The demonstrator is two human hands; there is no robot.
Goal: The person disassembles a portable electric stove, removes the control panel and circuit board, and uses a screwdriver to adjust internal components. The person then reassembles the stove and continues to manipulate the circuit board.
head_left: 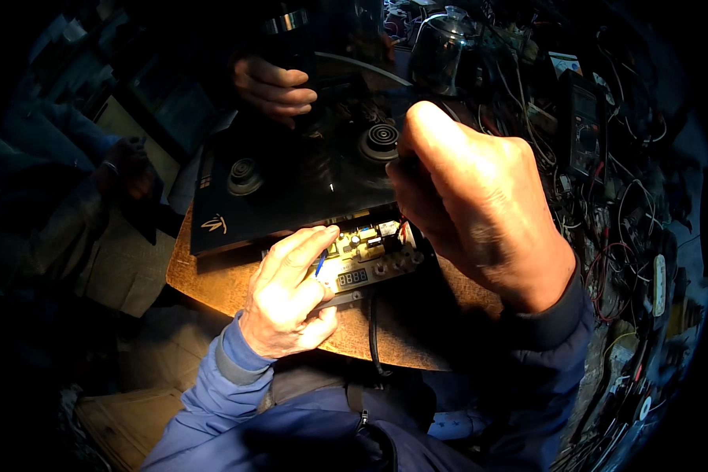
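Under a bright patch of light, my left hand point(291, 287) grips the left end of a circuit board point(364, 244), with its fingers curled along the edge. The board carries yellow components and a small digit display point(352, 277). A thin blue piece point(321, 263) shows beside my fingers; I cannot tell whether it is a wire. Raised above the board's right side, my right hand point(480, 208) is closed, thumb up; what it holds is hidden beneath it. The board lies against the near edge of a black panel point(291, 185) with two round ringed pieces point(245, 176).
Another person's hand point(275, 86) is beyond the panel, near a dark cylinder with a silver band point(286, 22). Another person's hands point(130, 161) show dimly at left. A glass kettle point(447, 51), a multimeter point(584, 126) and tangled wires crowd the right. A black cable point(374, 334) crosses the wooden tabletop point(212, 275).
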